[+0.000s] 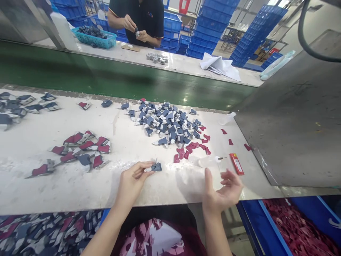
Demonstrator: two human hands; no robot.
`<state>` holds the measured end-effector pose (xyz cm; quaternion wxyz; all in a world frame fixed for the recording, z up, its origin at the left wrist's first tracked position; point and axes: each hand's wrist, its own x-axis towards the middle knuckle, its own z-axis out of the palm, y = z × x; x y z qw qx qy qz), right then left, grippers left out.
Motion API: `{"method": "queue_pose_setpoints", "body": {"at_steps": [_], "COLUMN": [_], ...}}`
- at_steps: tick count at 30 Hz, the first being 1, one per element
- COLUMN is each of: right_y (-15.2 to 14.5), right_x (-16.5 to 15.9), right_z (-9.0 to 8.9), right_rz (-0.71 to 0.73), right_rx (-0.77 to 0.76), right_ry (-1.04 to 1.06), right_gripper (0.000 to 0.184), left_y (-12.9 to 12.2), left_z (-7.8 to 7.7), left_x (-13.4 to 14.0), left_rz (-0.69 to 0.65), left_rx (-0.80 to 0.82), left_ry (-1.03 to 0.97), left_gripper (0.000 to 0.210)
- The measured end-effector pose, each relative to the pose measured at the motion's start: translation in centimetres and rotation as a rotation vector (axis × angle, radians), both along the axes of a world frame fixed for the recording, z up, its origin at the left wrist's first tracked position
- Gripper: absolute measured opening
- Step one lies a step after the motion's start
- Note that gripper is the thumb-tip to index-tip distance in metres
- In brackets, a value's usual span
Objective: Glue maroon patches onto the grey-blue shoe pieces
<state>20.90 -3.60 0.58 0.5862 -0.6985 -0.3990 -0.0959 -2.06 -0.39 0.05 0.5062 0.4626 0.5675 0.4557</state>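
Between its thumb and fingers my left hand (133,179) pinches a small blue-grey and white plastic part (156,166) just above the bench. My right hand (222,190) is raised at the right with its fingers apart and nothing in them. Close beyond it lies a translucent squeeze bottle (208,161) with a thin needle tip. Next to that is a red and white box (236,164). Loose dark-red flat pieces (193,145) lie in front of a big heap of blue-grey and white parts (167,121). Parts with red faces (86,145) form a group at the left.
Another pile of parts (16,106) sits at the far left. A green conveyor belt (119,80) runs behind the bench. A metal housing (295,117) bounds the right side. Full bins (301,227) stand below the front edge. Across the belt, a person (140,21) handles a small part.
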Motion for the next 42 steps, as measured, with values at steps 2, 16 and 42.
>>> {"method": "queue_pose_setpoints", "body": {"at_steps": [2,16,42], "right_y": [-0.1,3.0,0.5], "right_x": [-1.7,-4.3,-8.1], "right_z": [0.1,-0.9,2.4], "right_rz": [0.174,0.455,0.81], "right_rx": [-0.098,-0.523,-0.283], "right_ry": [-0.119,0.059,0.612], "right_gripper": [0.033,0.022,0.005], "left_y": [0.0,-0.8,-1.7], "left_z": [0.2,1.4,3.0], "left_x": [0.0,-0.2,1.3], "left_rz": [0.006,0.077,0.024], "left_rx": [0.014,0.02,-0.058], "left_ry": [-0.041,-0.118,-0.186], "left_gripper": [0.011,0.019,0.031]}}
